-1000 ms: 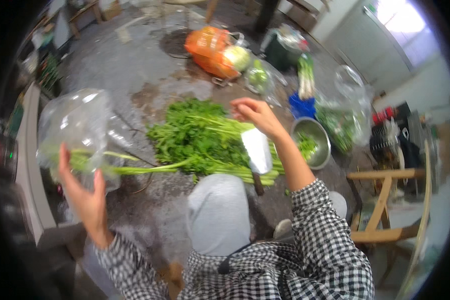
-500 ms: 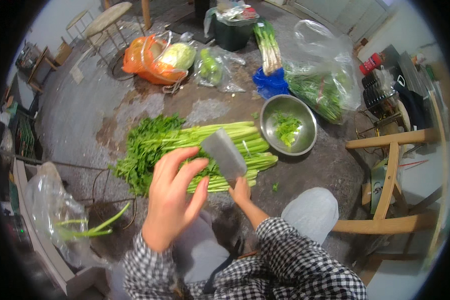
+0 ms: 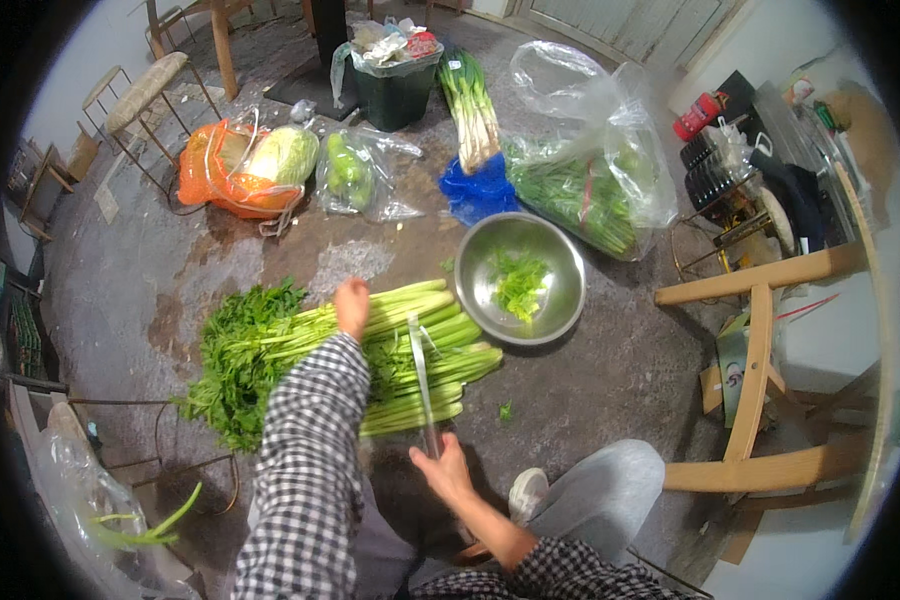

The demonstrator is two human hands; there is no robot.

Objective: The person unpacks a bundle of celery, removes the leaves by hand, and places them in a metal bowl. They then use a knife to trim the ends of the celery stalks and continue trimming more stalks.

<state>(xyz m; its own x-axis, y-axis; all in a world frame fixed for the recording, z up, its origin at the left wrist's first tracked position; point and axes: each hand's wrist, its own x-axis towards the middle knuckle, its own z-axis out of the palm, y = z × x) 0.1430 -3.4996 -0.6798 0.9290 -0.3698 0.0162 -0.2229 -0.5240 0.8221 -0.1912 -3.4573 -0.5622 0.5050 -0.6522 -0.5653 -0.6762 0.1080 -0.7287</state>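
A bunch of celery (image 3: 440, 330) lies on the floor before me, its leafy tops to the left and pale cut ends to the right. My left hand (image 3: 351, 305) reaches across to the far edge of the bunch, its fingers curled down at the outer stalks; their tips are hidden. My right hand (image 3: 448, 470) grips the handle of a cleaver (image 3: 420, 370). The blade is turned nearly edge-on over the stalks. Just right of the celery stands a steel bowl (image 3: 568, 318) with chopped green leaves (image 3: 519, 285) inside.
Beyond the celery lie an orange bag (image 3: 210, 185) with cabbage, green peppers (image 3: 348, 170) in clear plastic, leeks (image 3: 470, 110) on blue plastic and bagged greens (image 3: 590, 195). Behind them stands a full bin (image 3: 395, 97). A wooden chair frame (image 3: 752, 370) is at right.
My left hand has moved from above the leaves, fingers spread, to the celery's far edge and curled. The cleaver has turned from broadside to nearly edge-on. The view has shifted.
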